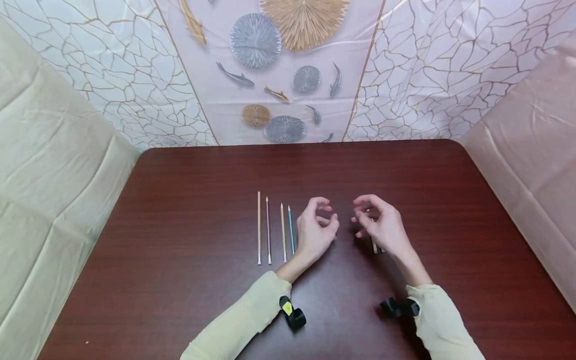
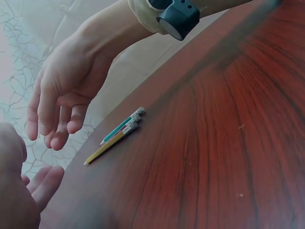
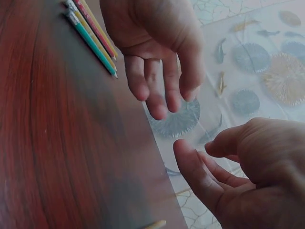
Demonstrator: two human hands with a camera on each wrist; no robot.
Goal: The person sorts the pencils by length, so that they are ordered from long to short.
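Head view, centre of the frame: four slim pencils [image 1: 283, 232] lie roughly parallel on the dark bench [image 1: 189, 210], left of the left hand [image 1: 315, 230], whose wrist hides the lower end of the teal pencil [image 1: 291, 227]. Right of centre, the right hand [image 1: 382, 225] hangs over a second cluster of pencils [image 2: 109, 146], mostly hidden there but plain left of centre in the left wrist view. Both hands look empty, fingers loosely bent, thumbs moderately apart from them. A dip of the left wrist could brush the teal pencil and skew it into its neighbour. On the right, such close spacing might let one pinch catch two, since the hand itself blocks sight of them.
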